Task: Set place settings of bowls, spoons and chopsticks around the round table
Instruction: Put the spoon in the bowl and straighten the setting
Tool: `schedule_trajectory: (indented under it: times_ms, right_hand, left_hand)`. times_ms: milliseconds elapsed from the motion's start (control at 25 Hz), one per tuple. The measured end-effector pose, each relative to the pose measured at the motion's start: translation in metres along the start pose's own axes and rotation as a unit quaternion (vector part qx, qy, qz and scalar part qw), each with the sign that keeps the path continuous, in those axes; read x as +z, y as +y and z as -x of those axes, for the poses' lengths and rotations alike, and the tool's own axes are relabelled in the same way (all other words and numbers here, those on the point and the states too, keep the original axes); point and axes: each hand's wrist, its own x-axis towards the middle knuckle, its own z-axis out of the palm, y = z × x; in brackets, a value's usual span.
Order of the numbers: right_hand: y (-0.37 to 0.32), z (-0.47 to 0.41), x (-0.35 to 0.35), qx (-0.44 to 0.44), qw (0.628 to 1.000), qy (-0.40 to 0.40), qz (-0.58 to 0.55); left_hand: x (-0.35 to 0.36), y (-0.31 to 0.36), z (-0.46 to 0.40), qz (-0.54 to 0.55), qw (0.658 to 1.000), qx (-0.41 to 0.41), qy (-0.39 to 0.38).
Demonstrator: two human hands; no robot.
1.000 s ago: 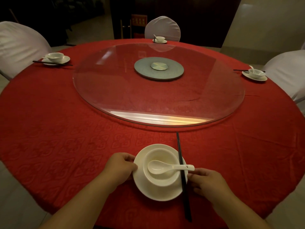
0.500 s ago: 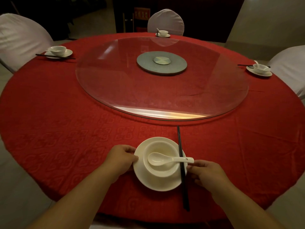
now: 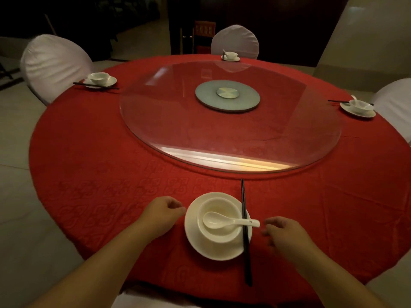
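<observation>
White spoon (image 3: 224, 221) handle overhangs beside our right hand (image 3: 280, 230); both hands loose, empty; we risk knocking it.

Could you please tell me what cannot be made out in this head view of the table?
- Far setting: too small to tell whether chopsticks lie there.
- Right hand: motion-blurred, finger pose unclear.
- Right chair: cut off by the frame's edge.
- Near table edge: partly hidden by both forearms.

Four bowls (image 3: 219, 220), four saucers (image 3: 216, 245), three chairs (image 3: 54, 65), perhaps three chopstick pairs (image 3: 245, 236)
</observation>
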Motion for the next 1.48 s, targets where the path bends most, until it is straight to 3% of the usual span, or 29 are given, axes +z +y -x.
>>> schedule_trajectory:
  times_ms: [120, 440, 640, 880, 1200, 1480]
  right_hand:
    - [-0.034, 0.005, -0.027, -0.109, 0.985, 0.055, 0.118]
    - [-0.190, 0.091, 0.017, -0.331, 0.897, -0.094, 0.277]
    - [-0.283, 0.153, 0.110, -0.439, 0.819, -0.115, 0.352]
    - [-0.385, 0.212, 0.293, -0.505, 0.753, -0.114, 0.406]
    - [-0.520, 0.242, 0.492, -0.500, 0.752, -0.118, 0.413]
    - [-0.628, 0.139, 0.615, -0.480, 0.780, -0.100, 0.389]
  left_hand:
    - [-0.041, 0.019, 0.029, -0.099, 0.993, 0.057, 0.021]
    - [-0.175, 0.079, 0.129, -0.157, 0.975, 0.100, 0.118]
    - [-0.289, 0.069, 0.153, -0.183, 0.964, 0.093, 0.169]
    - [-0.468, -0.012, 0.123, -0.246, 0.950, 0.087, 0.174]
    - [-0.678, -0.087, 0.043, -0.245, 0.955, 0.045, 0.159]
    - [-0.776, -0.097, -0.126, -0.249, 0.958, 0.053, 0.132]
